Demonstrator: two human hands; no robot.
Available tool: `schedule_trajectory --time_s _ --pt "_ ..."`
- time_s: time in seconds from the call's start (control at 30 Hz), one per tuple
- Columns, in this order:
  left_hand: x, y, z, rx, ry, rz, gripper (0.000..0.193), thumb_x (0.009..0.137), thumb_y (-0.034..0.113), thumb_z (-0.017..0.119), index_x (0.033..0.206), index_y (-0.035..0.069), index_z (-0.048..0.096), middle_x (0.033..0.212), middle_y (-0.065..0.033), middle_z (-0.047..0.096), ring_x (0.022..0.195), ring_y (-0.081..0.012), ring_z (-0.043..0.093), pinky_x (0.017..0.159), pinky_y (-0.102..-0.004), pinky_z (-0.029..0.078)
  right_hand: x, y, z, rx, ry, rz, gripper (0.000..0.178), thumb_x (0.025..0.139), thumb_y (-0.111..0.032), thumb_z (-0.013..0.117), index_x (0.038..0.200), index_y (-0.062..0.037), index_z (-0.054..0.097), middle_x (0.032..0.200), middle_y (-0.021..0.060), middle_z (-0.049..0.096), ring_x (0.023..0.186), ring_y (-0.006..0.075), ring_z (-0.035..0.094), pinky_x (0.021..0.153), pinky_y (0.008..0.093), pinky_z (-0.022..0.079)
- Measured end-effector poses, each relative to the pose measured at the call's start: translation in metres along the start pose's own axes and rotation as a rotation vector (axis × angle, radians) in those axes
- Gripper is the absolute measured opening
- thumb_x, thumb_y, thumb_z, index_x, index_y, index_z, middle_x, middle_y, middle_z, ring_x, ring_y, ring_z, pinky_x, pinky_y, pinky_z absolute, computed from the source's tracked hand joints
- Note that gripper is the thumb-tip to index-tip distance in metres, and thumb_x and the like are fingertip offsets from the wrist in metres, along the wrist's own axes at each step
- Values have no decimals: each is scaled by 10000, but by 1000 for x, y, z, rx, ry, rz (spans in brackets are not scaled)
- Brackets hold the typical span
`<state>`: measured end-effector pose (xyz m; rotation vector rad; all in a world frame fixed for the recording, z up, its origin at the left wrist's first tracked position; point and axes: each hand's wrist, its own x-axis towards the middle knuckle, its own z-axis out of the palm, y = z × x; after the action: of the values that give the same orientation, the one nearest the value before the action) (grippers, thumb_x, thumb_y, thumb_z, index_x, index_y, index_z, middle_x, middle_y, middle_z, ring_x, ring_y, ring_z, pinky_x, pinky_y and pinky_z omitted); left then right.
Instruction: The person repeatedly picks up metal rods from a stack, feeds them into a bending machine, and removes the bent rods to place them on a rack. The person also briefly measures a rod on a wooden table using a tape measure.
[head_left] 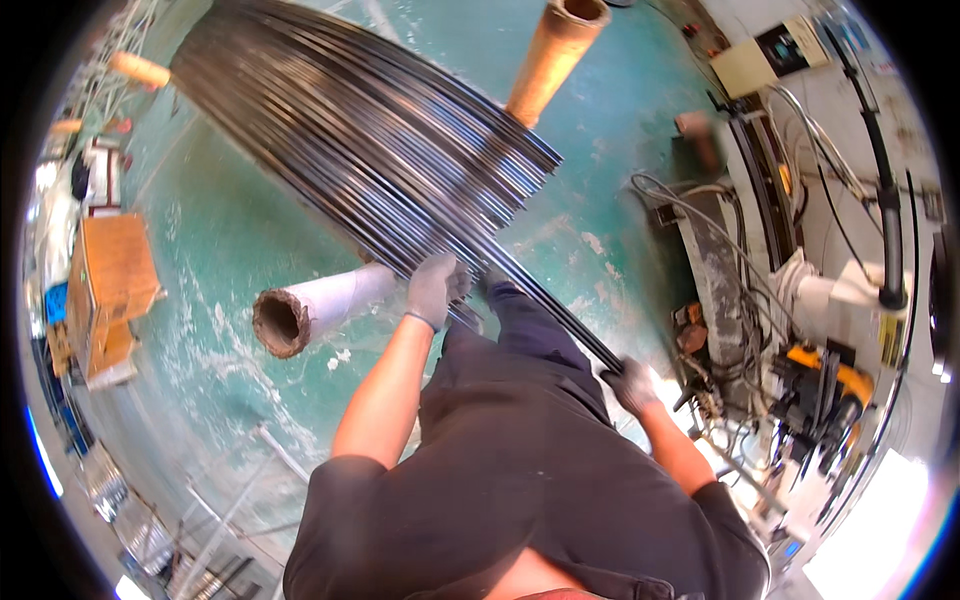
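Observation:
A wide layer of long, dark, shiny metal rods (pixel 340 130) lies slantwise in front of me, raised off the floor across thick cardboard tubes. A few rods (pixel 560 310) reach out past the others toward my right side. My right hand (pixel 632 386), in a grey glove, is closed around the near ends of these rods beside my right thigh. My left hand (pixel 435 288), gloved too, has its fingers curled over rods at the near left edge of the layer, above a whitish cardboard tube (pixel 345 297). Its fingertips are partly hidden among the rods.
A brown cardboard tube (pixel 556 65) sticks out at the layer's far right, and another tube (pixel 140 69) at its far left. On the right stands machinery (pixel 715 270) with loose cables and a yellow-black unit (pixel 835 385). A wooden cabinet (pixel 115 285) stands at left on the green floor.

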<state>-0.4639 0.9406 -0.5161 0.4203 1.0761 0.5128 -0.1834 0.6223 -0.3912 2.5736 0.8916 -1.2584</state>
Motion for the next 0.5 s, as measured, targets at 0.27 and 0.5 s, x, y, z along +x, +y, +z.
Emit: schedule_trajectory --time_s 0.27,0.5 --pt "17 -7 59 -355 -78 -104 120 1051 63 526 1095 -39 570 936 -175 666 871 -322 677 768 -480 591 -148 110 80 -48 570 81 254 810 -232 801 776 -66 610 776 167 665 795 405 674 715 521 517" --pt "-89 -55 158 -101 -180 -87 98 1031 -17 511 1085 -42 588 984 -135 613 923 -280 613 921 -445 544 -124 262 117 -33 635 165 133 823 -196 709 796 -90 635 822 200 681 827 412 665 751 536 516"
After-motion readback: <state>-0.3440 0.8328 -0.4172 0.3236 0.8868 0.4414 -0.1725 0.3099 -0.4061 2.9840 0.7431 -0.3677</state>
